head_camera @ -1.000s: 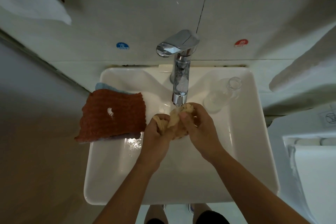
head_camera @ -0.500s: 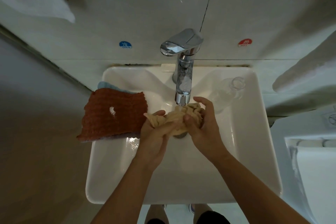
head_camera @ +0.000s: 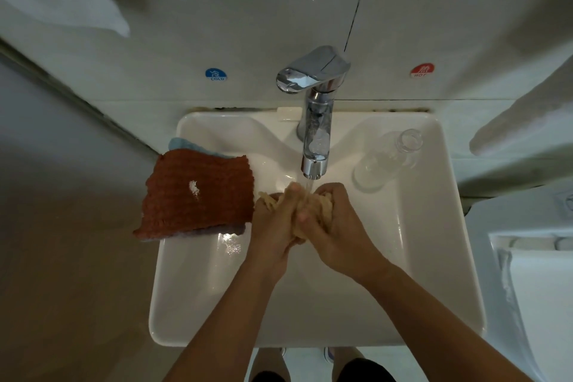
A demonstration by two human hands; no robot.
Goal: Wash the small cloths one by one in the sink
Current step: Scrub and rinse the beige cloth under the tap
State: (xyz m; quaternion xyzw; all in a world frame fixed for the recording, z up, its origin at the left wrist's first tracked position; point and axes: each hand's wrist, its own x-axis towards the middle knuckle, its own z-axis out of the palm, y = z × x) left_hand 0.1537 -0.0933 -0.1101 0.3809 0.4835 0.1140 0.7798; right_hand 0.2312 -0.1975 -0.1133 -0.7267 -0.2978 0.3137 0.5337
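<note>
A small beige cloth (head_camera: 321, 206) is bunched between both my hands under the chrome tap (head_camera: 314, 121), where a thin stream of water falls on it. My left hand (head_camera: 273, 223) grips its left part and my right hand (head_camera: 336, 226) grips its right part, the two pressed close together over the white sink (head_camera: 428, 226). Most of the cloth is hidden by my fingers. A rust-brown cloth (head_camera: 198, 195) lies over the sink's left rim, on top of a light blue cloth (head_camera: 183, 144) and a purple one (head_camera: 214, 231).
A clear glass bottle (head_camera: 384, 161) lies on the sink's right inner slope. Cold and hot stickers sit on the wall tiles behind the tap. White towels hang at the upper left and at the right (head_camera: 524, 121). A white appliance stands at the lower right.
My hands have drawn closer together and squeezed the beige cloth into a tighter bunch under the running water. The view has shifted slightly.
</note>
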